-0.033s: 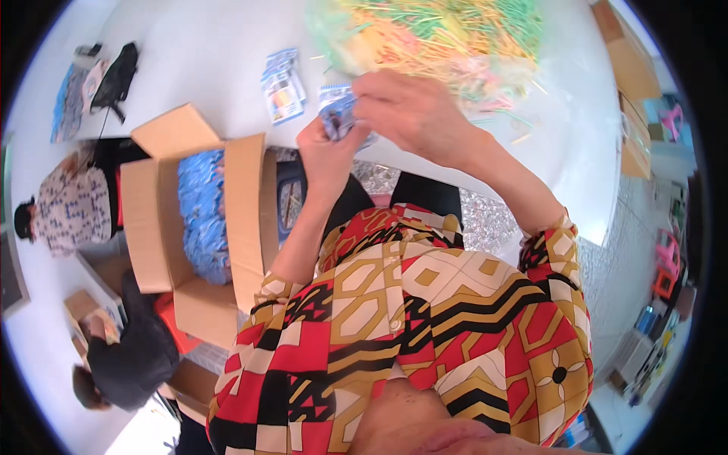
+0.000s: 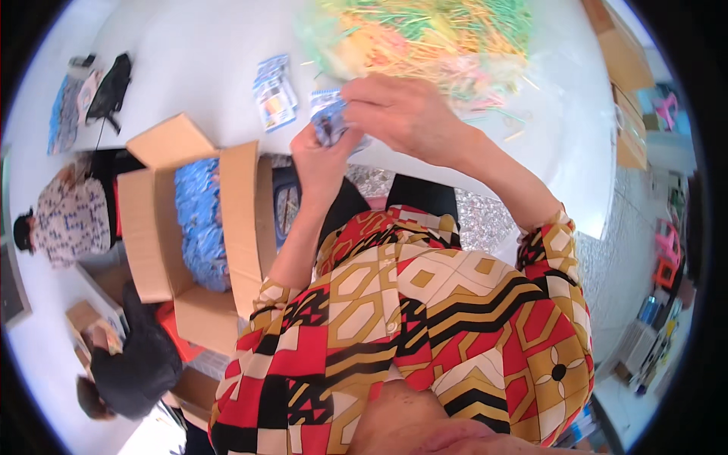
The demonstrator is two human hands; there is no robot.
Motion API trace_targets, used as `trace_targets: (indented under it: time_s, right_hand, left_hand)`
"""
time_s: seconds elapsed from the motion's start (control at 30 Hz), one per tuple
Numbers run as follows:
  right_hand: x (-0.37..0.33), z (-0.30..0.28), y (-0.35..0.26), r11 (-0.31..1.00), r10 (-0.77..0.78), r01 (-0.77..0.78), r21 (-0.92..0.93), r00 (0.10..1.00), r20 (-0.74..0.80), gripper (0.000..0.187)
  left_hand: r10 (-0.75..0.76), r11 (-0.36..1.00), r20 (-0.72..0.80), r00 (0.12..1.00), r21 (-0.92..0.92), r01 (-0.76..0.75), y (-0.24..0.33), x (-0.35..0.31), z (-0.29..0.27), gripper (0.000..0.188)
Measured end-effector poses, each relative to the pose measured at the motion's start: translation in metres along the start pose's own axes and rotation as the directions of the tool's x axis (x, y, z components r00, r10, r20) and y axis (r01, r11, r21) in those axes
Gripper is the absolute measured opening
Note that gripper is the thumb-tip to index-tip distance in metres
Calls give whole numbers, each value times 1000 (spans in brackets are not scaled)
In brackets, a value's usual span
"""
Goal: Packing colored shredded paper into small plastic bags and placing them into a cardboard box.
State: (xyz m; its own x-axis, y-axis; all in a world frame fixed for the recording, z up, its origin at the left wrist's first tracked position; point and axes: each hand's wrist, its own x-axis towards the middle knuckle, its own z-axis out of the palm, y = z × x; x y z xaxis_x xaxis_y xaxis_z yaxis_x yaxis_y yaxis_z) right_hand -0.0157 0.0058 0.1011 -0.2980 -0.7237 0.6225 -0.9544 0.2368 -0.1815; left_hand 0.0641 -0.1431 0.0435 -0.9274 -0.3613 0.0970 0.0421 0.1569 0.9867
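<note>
A small blue-and-white printed packet (image 2: pixel 327 125), crumpled, is held at the table's near edge. My left hand (image 2: pixel 324 163) is closed round its lower part. The fingers of my right hand (image 2: pixel 413 117) are closed in a pinch at the packet's upper right side; whether something thin is also between them is hidden. Just to the left, flat blue-and-white packets (image 2: pixel 274 95) lie overlapping on the table. Beyond my right hand sits a heap of thin yellow, green and pink sticks (image 2: pixel 432 38) on clear plastic film.
An open cardboard box (image 2: pixel 243 227) full of blue packets (image 2: pixel 201 227) stands left of my left forearm. The white table (image 2: pixel 189 61) bears a black bag (image 2: pixel 111 91) at far left. Two people sit at left. Cartons (image 2: pixel 629 114) stand past the table's right end.
The whole view has shifted slightly, so the table things sit a little further left. Both hands stay together at the packet, with hardly any change in grip.
</note>
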Motion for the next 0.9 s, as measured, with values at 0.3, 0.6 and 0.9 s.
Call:
trace_targets:
  time_s: [0.3, 0.6, 0.9]
  right_hand:
    - [-16, -14, 4, 995, 95, -95, -26, 995, 0, 12]
    - [-28, -19, -21, 986, 129, -132, -98, 991, -38, 15]
    - [-37, -20, -9, 960, 233, -236, 152, 972, 36, 14]
  left_hand:
    - [26, 980, 177, 984, -198, 9, 3, -5, 10, 16]
    - [95, 944, 62, 994, -323, -70, -4, -4, 21, 13]
    - [19, 977, 205, 978, -214, 25, -10, -6, 28, 12]
